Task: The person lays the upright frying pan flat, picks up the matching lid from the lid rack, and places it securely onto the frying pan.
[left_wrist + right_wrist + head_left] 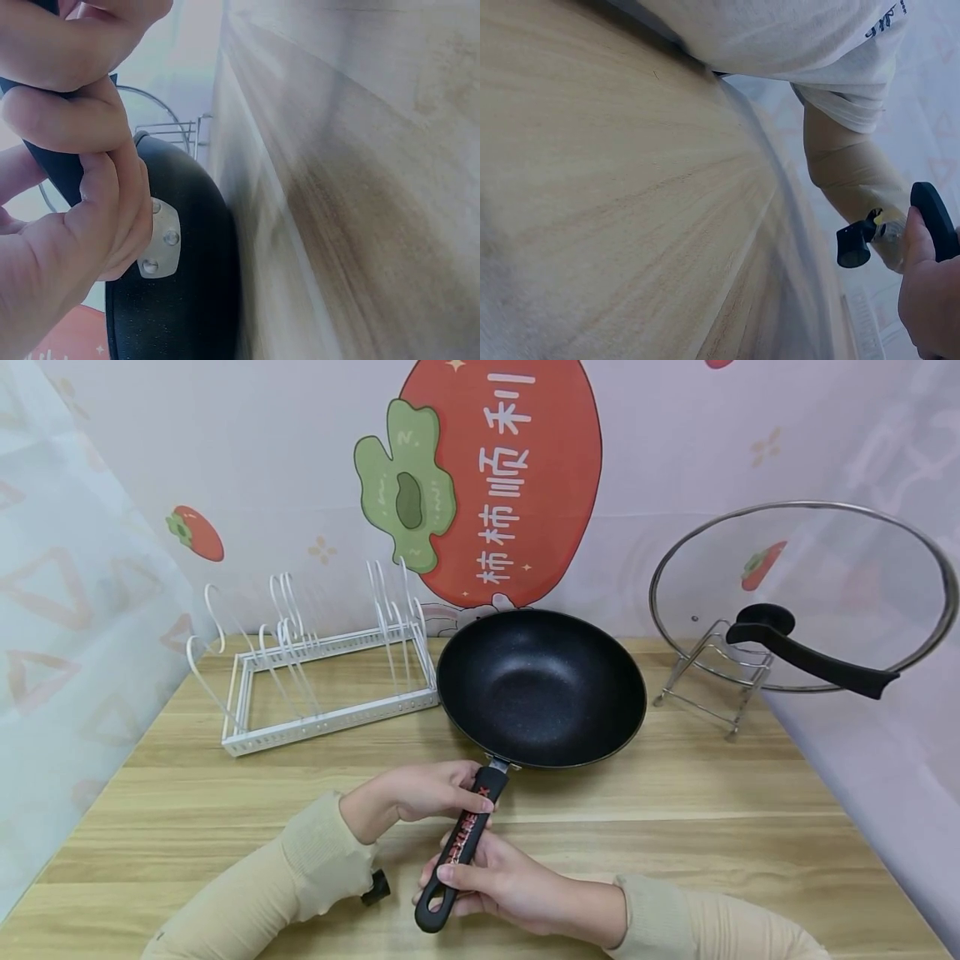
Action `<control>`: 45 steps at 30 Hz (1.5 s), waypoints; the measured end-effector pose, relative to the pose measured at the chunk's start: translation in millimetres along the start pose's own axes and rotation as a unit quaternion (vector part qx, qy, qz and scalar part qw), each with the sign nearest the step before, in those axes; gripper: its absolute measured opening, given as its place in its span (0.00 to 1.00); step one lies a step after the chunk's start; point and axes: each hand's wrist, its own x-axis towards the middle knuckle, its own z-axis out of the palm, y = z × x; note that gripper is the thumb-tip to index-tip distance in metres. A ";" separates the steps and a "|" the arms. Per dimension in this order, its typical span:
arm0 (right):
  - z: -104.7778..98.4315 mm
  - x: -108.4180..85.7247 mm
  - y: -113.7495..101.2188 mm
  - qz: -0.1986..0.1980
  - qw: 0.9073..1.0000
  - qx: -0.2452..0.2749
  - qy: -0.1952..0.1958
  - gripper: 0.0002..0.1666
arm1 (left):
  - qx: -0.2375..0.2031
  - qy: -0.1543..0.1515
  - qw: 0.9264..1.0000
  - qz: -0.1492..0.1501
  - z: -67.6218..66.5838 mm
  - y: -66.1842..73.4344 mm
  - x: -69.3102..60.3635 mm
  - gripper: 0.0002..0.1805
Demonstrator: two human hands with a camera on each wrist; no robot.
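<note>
A black wok (542, 689) with a long black handle is in the middle of the head view, its inside facing up and toward the camera. My left hand (435, 791) grips the handle near the pan, thumb on top. Lower down, my right hand (517, 885) holds the handle by its looped end, thumb across it. In the left wrist view the fingers of my left hand (82, 165) curl round the handle beside the riveted bracket (163, 240). At the right wrist view's edge, my right hand (932, 304) holds the handle end (932, 217).
A white rack (330, 721) with upright wire loops stands at the back left of the wooden table (675, 827), close to the wok's left side. At the back right, a glass lid (840, 577) with a black knob leans in a small wire stand (701, 697).
</note>
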 end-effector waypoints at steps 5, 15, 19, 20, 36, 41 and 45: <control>-2.6 0.0 -0.3 0.009 1.000 0.019 -0.010 0.10 | -0.027 0.008 1.000 -0.010 -2.5 -2.6 1.2 0.17; -8.4 -2.9 -2.2 0.055 0.995 0.075 -0.023 0.08 | -0.079 0.046 0.995 -0.046 -1.6 -7.9 7.5 0.15; -10.5 -3.1 -2.0 0.061 0.995 0.079 -0.027 0.10 | -0.078 0.054 0.994 -0.049 -0.8 -8.6 9.1 0.13; -10.8 -3.0 -2.0 0.062 0.995 0.079 -0.027 0.10 | -0.079 0.053 0.994 -0.049 -0.8 -8.7 9.3 0.13; -16.9 -0.5 -6.6 0.078 0.995 0.059 -0.029 0.15 | -0.086 0.020 0.996 -0.030 -7.9 -10.3 5.6 0.15; -19.5 -2.3 -8.2 0.089 0.994 0.049 -0.029 0.20 | -0.092 0.019 0.995 -0.031 -8.6 -10.5 4.2 0.15; -22.0 -4.2 -10.1 0.094 0.994 0.039 -0.028 0.22 | -0.091 0.016 0.995 -0.034 -8.8 -10.5 3.2 0.16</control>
